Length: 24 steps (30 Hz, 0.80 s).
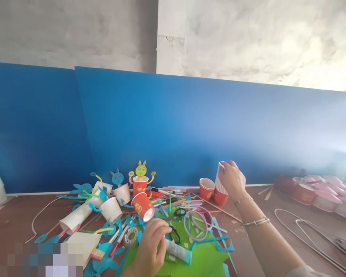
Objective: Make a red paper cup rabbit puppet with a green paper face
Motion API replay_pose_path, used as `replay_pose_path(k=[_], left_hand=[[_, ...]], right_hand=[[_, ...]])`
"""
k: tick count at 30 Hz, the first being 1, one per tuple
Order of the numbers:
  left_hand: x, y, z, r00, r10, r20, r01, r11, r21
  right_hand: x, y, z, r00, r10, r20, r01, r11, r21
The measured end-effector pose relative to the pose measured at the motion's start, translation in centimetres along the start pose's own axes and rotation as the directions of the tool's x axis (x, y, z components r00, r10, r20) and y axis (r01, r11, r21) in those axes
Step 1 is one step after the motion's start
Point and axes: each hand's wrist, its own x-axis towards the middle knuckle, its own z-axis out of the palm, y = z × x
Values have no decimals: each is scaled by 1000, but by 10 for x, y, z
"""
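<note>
At the back right of the table, my right hand (233, 177) is closed around the upper part of a tall stack of red and white paper cups (220, 196). A single red paper cup (207, 189) stands upright to its left. My left hand (153, 246) hovers low over green paper (202, 256), fingers curled together; whatever is between them, if anything, is hidden. Right beside its thumb lies a light-blue and white tube (180, 252). Black-handled scissors (175, 232) and two clear tape rings (196, 225) lie just beyond. A tipped red cup (143, 206) is behind the left hand.
A red cup with a green rabbit face (141, 169) and a white cup with a blue rabbit face (117, 178) stand left of centre. Pens, straws and blue paper cutouts (108, 257) clutter the left. Pink-topped cups (327, 200) and a white cable (302, 231) lie right.
</note>
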Motion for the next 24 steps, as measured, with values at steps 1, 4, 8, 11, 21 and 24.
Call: replay_pose_path(k=[1, 4, 8, 11, 21, 24], left_hand=[[0, 0, 0, 1000, -2, -1, 2, 1000, -3], [1, -1, 1, 1000, -5, -13, 5, 1000, -4], [0, -2, 2, 1000, -9, -23, 9, 1000, -5], [-1, -3, 3, 999, -6, -36, 5, 1000, -13], [1, -5, 3, 999, -53, -11, 52, 997, -50], [1, -4, 3, 998, -60, -21, 59, 997, -53]], right_hand=[[0, -1, 1, 999, -29, 34, 30, 1000, -11], [-10, -7, 15, 967, -138, 213, 146, 989, -26], [-24, -9, 45, 878, -134, 459, 193, 978, -84], [-24, -6, 59, 832, -90, 548, 191, 973, -129], [-11, 1, 68, 803, -109, 586, 245, 956, -159], [-11, 2, 69, 814, -150, 561, 274, 951, -144]])
